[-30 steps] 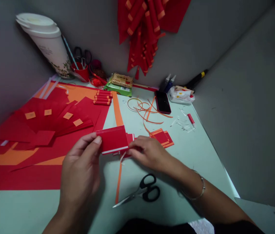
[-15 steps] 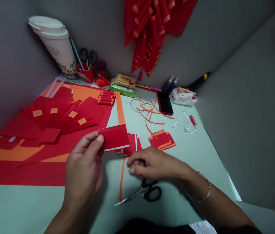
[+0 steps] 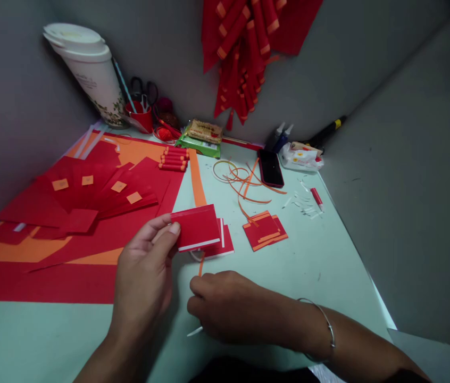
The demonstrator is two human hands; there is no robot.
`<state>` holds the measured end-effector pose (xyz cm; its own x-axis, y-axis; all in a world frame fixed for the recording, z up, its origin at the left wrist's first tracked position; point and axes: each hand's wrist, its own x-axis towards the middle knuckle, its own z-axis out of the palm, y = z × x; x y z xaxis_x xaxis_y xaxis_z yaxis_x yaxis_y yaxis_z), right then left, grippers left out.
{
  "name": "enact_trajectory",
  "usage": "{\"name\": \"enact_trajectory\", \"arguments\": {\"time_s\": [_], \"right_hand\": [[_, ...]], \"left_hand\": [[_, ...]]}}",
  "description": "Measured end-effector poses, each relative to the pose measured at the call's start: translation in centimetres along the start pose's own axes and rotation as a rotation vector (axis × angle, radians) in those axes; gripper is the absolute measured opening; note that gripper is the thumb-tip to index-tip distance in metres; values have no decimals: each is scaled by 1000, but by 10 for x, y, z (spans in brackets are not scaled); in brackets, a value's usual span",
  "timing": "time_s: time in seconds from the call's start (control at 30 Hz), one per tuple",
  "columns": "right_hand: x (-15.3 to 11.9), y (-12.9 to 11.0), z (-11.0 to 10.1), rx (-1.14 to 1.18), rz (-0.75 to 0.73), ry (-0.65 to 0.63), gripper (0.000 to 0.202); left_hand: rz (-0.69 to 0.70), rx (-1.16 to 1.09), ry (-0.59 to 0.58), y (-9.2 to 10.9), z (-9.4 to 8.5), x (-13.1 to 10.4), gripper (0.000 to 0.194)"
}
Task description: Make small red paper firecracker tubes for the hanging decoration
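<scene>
Between the thumb and fingers of my left hand (image 3: 147, 266) is a red paper rectangle (image 3: 197, 229) with a white strip along its lower edge. My right hand (image 3: 225, 303) is closed at the lower end of a narrow orange paper strip (image 3: 201, 265), whose end is hidden by the fingers. Beneath that hand lie the scissors, with only a blade tip (image 3: 195, 331) showing. Behind the held paper are more red pieces with white edges (image 3: 225, 242). A stack of red pieces with orange edges (image 3: 265, 230) rests to the right.
Red and orange sheets (image 3: 69, 282) cover the left side. A white cup (image 3: 89, 74), small red rolls (image 3: 174, 158), snack packets (image 3: 203, 138), a phone (image 3: 270, 168), thin orange strips (image 3: 244, 183) and a red glue stick (image 3: 316, 198) lie farther back. Red paper firecrackers (image 3: 244, 58) hang on the wall.
My right hand has moved down and left, closing on the orange strip and covering the scissors' handles. My left hand has shifted slightly right with the red paper.
</scene>
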<state>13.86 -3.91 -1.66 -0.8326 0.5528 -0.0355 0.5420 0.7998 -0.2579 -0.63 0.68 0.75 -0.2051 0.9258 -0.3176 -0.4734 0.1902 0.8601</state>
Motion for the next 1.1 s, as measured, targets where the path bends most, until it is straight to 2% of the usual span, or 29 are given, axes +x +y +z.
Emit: {"name": "enact_trajectory", "arguments": {"time_s": [0.1,0.27,0.33,0.4,0.5,0.6,0.73,0.9,1.1], "right_hand": [[-3,3,-15,157,10,1,6],[-28,10,-67,814,-13,148,13],[-36,17,-81,1001,121,226,11],[-39,24,-86,1080,333,331,7],[-34,32,-82,1061,571,461,1],[-23,35,-71,1009,659,518,4],[-16,35,-58,934,702,606,5],[-16,33,-48,918,704,636,28],[-14,32,-44,871,692,601,15]], "left_hand": [[-10,18,-14,-2,-3,1,21],[-39,254,-85,0,-7,-1,26],[-30,359,-109,1,-6,-3,26],[-1,414,-126,0,-4,-4,25],[20,457,-172,-2,-1,-6,27],[45,498,-184,-2,1,-7,26],[58,537,-182,-3,2,-8,22],[65,555,-193,-7,0,-9,18],[120,636,-265,-11,0,-11,15]]}}
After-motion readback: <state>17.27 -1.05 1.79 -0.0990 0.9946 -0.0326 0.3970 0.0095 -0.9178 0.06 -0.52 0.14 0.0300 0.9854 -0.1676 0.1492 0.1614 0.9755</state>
